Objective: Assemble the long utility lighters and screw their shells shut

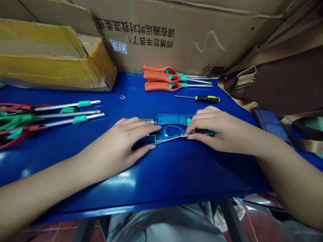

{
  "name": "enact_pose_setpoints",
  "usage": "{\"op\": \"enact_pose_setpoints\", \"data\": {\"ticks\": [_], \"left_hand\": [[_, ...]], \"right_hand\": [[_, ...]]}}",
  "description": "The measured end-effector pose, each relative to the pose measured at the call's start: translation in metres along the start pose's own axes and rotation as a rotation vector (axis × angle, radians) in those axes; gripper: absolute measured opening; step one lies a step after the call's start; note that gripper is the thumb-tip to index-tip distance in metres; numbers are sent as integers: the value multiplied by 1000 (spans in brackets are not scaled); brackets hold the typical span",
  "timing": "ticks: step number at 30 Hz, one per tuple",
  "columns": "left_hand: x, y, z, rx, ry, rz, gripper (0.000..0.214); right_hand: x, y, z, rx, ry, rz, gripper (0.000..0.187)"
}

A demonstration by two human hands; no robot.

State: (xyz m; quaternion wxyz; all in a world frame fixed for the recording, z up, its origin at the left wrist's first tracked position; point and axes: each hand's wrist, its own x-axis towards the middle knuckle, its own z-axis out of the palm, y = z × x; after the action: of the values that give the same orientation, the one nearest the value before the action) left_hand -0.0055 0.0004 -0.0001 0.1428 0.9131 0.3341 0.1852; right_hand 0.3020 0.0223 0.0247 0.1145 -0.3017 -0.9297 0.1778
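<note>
Near the middle of the blue table, an opened blue lighter lies under my hands. One blue casing half [171, 119] lies at the back, with a small green part by its right end. My left hand [128, 139] grips the nearer blue casing half [158, 137] between thumb and fingers, covering much of it. Black and silvery pieces show by those fingertips. My right hand [214, 129] pinches a thin metal tube [184, 135] between thumb and fingers. Thin wires [168, 138] run from the casing towards that tube. My right fingers hide part of the tube.
Several orange lighters [161, 86] lie at the back, with a black-and-yellow screwdriver [207, 98] in front. More red and green lighters [73, 119] lie left. Small white bits [122, 97] lie behind my left hand. Cardboard boxes [189, 33] wall the back; a phone-like slab [271, 124] and brown bag [285, 80] stand right.
</note>
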Motion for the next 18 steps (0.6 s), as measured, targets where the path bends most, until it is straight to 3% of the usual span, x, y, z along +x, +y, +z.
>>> {"op": "enact_pose_setpoints", "data": {"ticks": [18], "left_hand": [[-2,0,-3,-36,20,43,34]], "right_hand": [[-1,2,-4,-180,-32,-6,16]]}}
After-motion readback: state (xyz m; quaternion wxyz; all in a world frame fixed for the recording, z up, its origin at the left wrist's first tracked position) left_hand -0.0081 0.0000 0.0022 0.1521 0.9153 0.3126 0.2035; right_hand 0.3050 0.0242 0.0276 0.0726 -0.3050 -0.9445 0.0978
